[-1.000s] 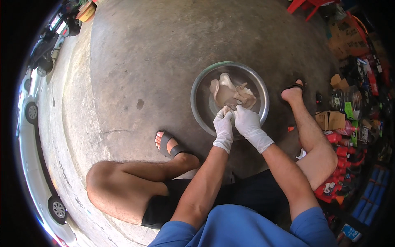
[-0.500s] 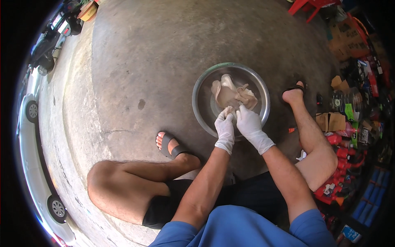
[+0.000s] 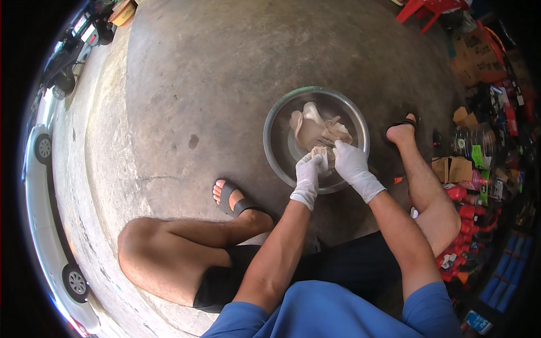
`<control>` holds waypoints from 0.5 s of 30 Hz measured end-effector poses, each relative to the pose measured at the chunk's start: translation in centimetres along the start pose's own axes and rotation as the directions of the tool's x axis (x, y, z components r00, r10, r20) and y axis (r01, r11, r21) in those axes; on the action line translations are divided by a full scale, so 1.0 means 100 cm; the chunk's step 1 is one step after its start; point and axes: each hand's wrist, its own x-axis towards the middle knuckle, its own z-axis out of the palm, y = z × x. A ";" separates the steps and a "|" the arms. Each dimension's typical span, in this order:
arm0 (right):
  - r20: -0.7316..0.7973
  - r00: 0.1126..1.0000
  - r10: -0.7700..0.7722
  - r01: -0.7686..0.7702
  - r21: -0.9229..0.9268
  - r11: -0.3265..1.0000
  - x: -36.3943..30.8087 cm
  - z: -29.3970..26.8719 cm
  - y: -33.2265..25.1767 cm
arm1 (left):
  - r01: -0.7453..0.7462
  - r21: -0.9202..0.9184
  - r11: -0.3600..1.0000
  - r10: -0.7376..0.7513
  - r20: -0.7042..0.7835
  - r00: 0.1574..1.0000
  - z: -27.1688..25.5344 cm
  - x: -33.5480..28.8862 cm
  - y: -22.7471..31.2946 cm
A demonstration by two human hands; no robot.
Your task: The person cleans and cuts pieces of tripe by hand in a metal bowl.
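Note:
A wide metal basin stands on the floor in front of me. Inside it lies a soft, folded, pale beige piece with curled edges; its kind is not clear. Both my hands wear white gloves and work over the basin's near side. My left hand is closed on a smaller pale beige piece that sticks up from its fingers. Close beside it, my right hand has its fingertips pinched together by the right end of the folded piece. What those fingertips hold is too small to make out.
My sandalled feet flank the basin on the concrete floor. Cardboard boxes, red bottles and other clutter line the right side. A red plastic stool stands at the far right. Silver car along the left.
My hands have moved apart. The right hand shifted right, and the smaller piece in my left hand now shows more. The folded piece stays in the basin.

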 end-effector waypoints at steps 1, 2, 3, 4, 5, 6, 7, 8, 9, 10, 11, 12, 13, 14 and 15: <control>-0.014 0.998 -0.053 0.053 0.007 0.999 -0.001 -0.001 0.000 | -0.011 0.009 1.000 0.011 0.023 1.000 -0.001 0.001 0.000; -0.028 0.994 -0.106 0.106 0.013 0.994 -0.002 -0.002 0.000 | -0.011 0.009 1.000 0.011 0.022 1.000 -0.001 0.003 0.001; -0.027 0.994 -0.108 0.108 0.014 0.994 -0.002 -0.003 -0.001 | 0.004 -0.029 1.000 -0.003 0.042 0.999 -0.003 0.004 0.002; -0.009 0.994 -0.110 0.110 0.008 0.994 -0.003 -0.005 -0.002 | 0.020 -0.067 0.998 -0.016 0.063 0.998 -0.005 0.005 0.002; 0.009 0.994 -0.113 0.113 0.002 0.994 -0.003 -0.006 -0.002 | 0.020 -0.067 0.998 -0.016 0.060 0.998 -0.007 0.005 0.001; 0.024 0.993 -0.115 0.115 -0.006 0.993 -0.004 -0.007 -0.002 | 0.042 -0.101 0.994 -0.035 0.065 0.997 -0.008 0.007 -0.002; -0.012 0.996 -0.086 0.087 0.017 0.996 -0.001 -0.003 0.004 | 0.064 -0.136 0.989 -0.054 0.071 0.996 -0.009 0.010 -0.005; -0.013 0.996 -0.088 0.088 0.018 0.996 -0.001 -0.002 0.007 | 0.062 -0.135 0.989 -0.052 0.071 0.996 -0.011 0.012 -0.006; -0.025 0.998 -0.050 0.051 0.045 0.998 -0.002 -0.004 0.004 | 0.060 -0.153 0.986 -0.049 0.076 0.996 -0.013 0.014 -0.007; -0.035 0.999 -0.012 0.014 0.072 0.997 -0.003 -0.005 0.001 | 0.057 -0.170 0.984 -0.044 0.081 0.996 -0.015 0.015 -0.008; -0.068 0.992 -0.105 0.112 0.116 0.987 -0.004 -0.001 -0.001 | 0.054 -0.169 0.984 -0.042 0.077 0.996 -0.018 0.016 -0.007; -0.033 0.989 -0.143 0.146 0.130 0.981 -0.007 -0.004 -0.006 | 0.105 -0.185 0.977 -0.086 0.109 0.990 -0.016 0.015 -0.006; -0.022 0.990 -0.137 0.139 0.125 0.982 -0.009 0.000 -0.005 | 0.156 -0.200 0.967 -0.129 0.142 0.982 -0.014 0.014 -0.005; -0.012 0.991 -0.131 0.131 0.120 0.984 -0.011 0.004 -0.003 | 0.160 -0.199 0.967 -0.133 0.144 0.981 -0.012 0.012 -0.005; -0.014 0.991 -0.132 0.132 0.121 0.984 -0.009 0.007 0.000 | 0.195 -0.236 0.952 -0.161 0.157 0.975 -0.012 0.012 -0.004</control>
